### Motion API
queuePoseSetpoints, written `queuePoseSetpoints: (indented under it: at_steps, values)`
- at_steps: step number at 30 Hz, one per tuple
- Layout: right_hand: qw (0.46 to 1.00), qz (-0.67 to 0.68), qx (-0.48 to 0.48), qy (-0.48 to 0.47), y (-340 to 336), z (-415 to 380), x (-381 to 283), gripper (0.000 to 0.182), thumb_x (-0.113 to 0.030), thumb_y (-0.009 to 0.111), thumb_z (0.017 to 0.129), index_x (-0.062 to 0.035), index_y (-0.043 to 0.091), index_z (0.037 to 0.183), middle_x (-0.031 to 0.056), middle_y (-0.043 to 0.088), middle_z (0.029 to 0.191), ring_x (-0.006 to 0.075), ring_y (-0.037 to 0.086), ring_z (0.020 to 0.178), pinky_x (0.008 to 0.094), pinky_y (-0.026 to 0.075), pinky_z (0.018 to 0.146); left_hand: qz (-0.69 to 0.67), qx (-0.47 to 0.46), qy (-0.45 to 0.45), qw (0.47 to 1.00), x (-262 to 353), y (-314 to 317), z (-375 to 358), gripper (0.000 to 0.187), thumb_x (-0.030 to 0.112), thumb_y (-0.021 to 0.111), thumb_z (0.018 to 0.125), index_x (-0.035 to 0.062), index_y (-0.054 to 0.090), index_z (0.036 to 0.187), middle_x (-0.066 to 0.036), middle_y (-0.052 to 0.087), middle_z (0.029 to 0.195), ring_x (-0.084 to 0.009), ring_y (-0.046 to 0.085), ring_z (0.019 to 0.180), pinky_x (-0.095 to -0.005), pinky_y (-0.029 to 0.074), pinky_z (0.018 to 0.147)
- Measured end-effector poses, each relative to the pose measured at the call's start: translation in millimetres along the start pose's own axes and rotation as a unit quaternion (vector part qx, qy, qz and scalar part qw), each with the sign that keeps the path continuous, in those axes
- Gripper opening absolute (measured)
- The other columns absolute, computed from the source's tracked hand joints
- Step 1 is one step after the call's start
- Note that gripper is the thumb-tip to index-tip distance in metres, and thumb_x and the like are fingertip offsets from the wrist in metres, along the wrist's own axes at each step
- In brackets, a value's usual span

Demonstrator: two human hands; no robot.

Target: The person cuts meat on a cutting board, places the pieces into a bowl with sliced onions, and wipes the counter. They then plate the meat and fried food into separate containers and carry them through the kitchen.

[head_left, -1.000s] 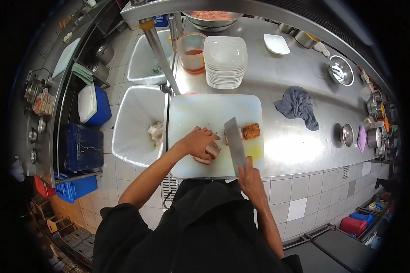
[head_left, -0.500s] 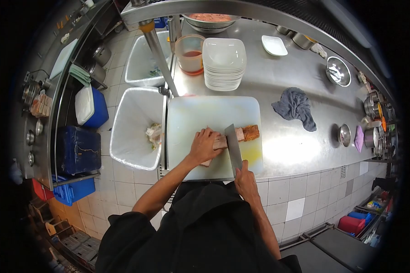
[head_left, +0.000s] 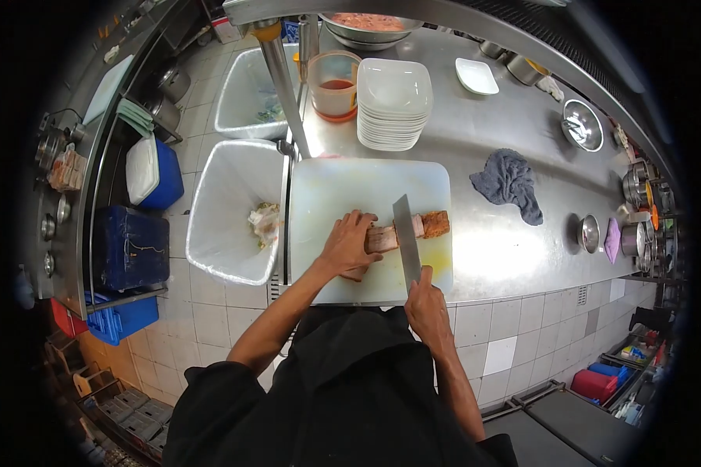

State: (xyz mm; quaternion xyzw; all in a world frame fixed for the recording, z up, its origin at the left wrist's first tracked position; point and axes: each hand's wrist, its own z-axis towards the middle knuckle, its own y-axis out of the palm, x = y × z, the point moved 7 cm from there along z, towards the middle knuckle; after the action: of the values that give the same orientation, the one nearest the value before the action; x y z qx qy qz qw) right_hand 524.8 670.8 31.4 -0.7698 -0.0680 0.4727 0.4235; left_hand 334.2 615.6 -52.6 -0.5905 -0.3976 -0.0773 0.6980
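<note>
On the white cutting board [head_left: 327,183] lies a piece of cooked meat [head_left: 382,238]. My left hand [head_left: 350,243] grips its left part, fingers bent round it. My right hand [head_left: 427,302] is closed round the handle of a cleaver [head_left: 407,239], whose broad blade stands across the meat. To the right of the blade are a pale slice and a browned end piece [head_left: 436,223]. Another bit of meat [head_left: 355,274] shows below my left hand. Yellowish liquid stains the board at the lower right.
Behind the board stand stacked white bowls [head_left: 394,101] and a plastic tub [head_left: 335,84] with red liquid. A grey cloth [head_left: 507,185] lies to the right. Two lined bins [head_left: 237,210] are at the left. A metal post [head_left: 282,86] rises near the board's back left corner.
The view has shifted slightly. More of the meat shows between my left hand and the blade, and my left fingers are spread wider. The cleaver has moved slightly right relative to my left hand.
</note>
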Motion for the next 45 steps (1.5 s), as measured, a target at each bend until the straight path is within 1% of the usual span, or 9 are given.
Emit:
queuePoseSetpoints:
  at_steps: [2, 10, 12, 19, 21, 22, 27, 38, 45]
  values:
    - [1.000, -0.004, -0.013, 0.013, 9.5, 2.9, 0.2, 0.018, -0.001, 0.046, 0.099, 0.0040, 0.035, 0.113, 0.0329, 0.060, 0.070, 0.0537, 0.060, 0.068, 0.0588, 0.045, 0.061, 0.010, -0.056, 0.042, 0.998, 3.4, -0.3, 2.5, 0.075, 0.036, 0.085, 0.068, 0.0057, 0.055, 0.129, -0.017, 0.053, 0.118, -0.0358, 0.053, 0.114, -0.0459, 0.042, 0.099]
    - [0.996, -0.044, -0.036, 0.063, 26.6, 5.1, -3.9, 0.019, -0.003, 0.046, 0.099, 0.0032, 0.035, 0.114, 0.0341, 0.062, 0.073, 0.0550, 0.060, 0.073, 0.0619, 0.046, 0.064, 0.070, -0.071, 0.072, 0.992, 8.2, 9.1, 12.5, 0.066, 0.035, 0.082, 0.068, 0.0057, 0.059, 0.122, -0.015, 0.056, 0.110, -0.0343, 0.057, 0.108, -0.0467, 0.046, 0.093]
    - [0.998, -0.029, -0.026, 0.054, 25.5, 3.4, -7.5, 0.029, 0.006, 0.049, 0.085, 0.0048, 0.036, 0.111, 0.0358, 0.062, 0.074, 0.0550, 0.062, 0.072, 0.0628, 0.048, 0.068, 0.070, -0.074, 0.073, 0.992, 6.5, 11.3, 13.9, 0.064, 0.035, 0.082, 0.069, 0.0060, 0.060, 0.122, -0.015, 0.057, 0.109, -0.0339, 0.057, 0.108, -0.0464, 0.046, 0.092]
    - [0.986, -0.051, -0.091, 0.130, 20.7, -11.6, -8.3, 0.030, 0.006, 0.048, 0.084, 0.0049, 0.035, 0.111, 0.0366, 0.062, 0.076, 0.0563, 0.061, 0.074, 0.0633, 0.047, 0.071, 0.068, -0.072, 0.060, 0.993, 3.8, 10.5, 16.1, 0.064, 0.038, 0.081, 0.069, 0.0086, 0.061, 0.121, -0.013, 0.057, 0.109, -0.0327, 0.057, 0.108, -0.0467, 0.044, 0.089]
    - [0.995, -0.045, -0.058, 0.069, 27.3, -4.1, -5.3, 0.025, -0.003, 0.049, 0.095, 0.0040, 0.032, 0.112, 0.0364, 0.060, 0.071, 0.0569, 0.060, 0.071, 0.0640, 0.045, 0.065, 0.070, -0.071, 0.058, 0.993, 2.8, 11.2, 17.3, 0.064, 0.039, 0.081, 0.068, 0.0088, 0.062, 0.121, -0.013, 0.057, 0.110, -0.0325, 0.057, 0.108, -0.0474, 0.043, 0.089]
    - [0.995, -0.044, -0.059, 0.069, 37.5, 3.8, 3.0, 0.025, -0.003, 0.049, 0.095, 0.0040, 0.032, 0.112, 0.0364, 0.060, 0.071, 0.0569, 0.060, 0.071, 0.0640, 0.045, 0.065, 0.073, -0.078, 0.055, 0.993, 1.6, 11.8, 18.3, 0.064, 0.039, 0.081, 0.068, 0.0088, 0.062, 0.121, -0.012, 0.057, 0.110, -0.0323, 0.057, 0.108, -0.0481, 0.043, 0.089]
    - [0.997, -0.036, 0.055, 0.026, 67.6, 58.3, 22.7, 0.026, -0.004, 0.051, 0.097, 0.0039, 0.033, 0.113, 0.0345, 0.059, 0.068, 0.0548, 0.060, 0.069, 0.0608, 0.045, 0.058, 0.069, -0.076, 0.053, 0.993, 0.5, 13.3, 20.4, 0.064, 0.038, 0.081, 0.068, 0.0090, 0.061, 0.121, -0.012, 0.057, 0.110, -0.0321, 0.057, 0.110, -0.0497, 0.042, 0.088]
    - [0.997, -0.041, 0.072, 0.009, 67.1, 86.1, 27.5, 0.026, -0.006, 0.052, 0.098, 0.0043, 0.035, 0.114, 0.0321, 0.059, 0.068, 0.0531, 0.059, 0.067, 0.0584, 0.044, 0.056, 0.066, -0.062, 0.063, 0.994, 1.5, 12.6, 10.9, 0.063, 0.040, 0.083, 0.070, 0.0098, 0.058, 0.120, -0.013, 0.057, 0.113, -0.0334, 0.057, 0.111, -0.0493, 0.043, 0.089]
    - [0.998, -0.038, 0.051, 0.000, 33.1, 62.3, 0.5, 0.022, -0.006, 0.051, 0.098, 0.0047, 0.037, 0.112, 0.0342, 0.061, 0.071, 0.0537, 0.061, 0.071, 0.0593, 0.045, 0.060, 0.046, -0.080, 0.039, 0.995, -4.8, -3.1, 4.8, 0.068, 0.038, 0.083, 0.068, 0.0085, 0.056, 0.123, -0.014, 0.057, 0.112, -0.0346, 0.057, 0.111, -0.0504, 0.044, 0.089]
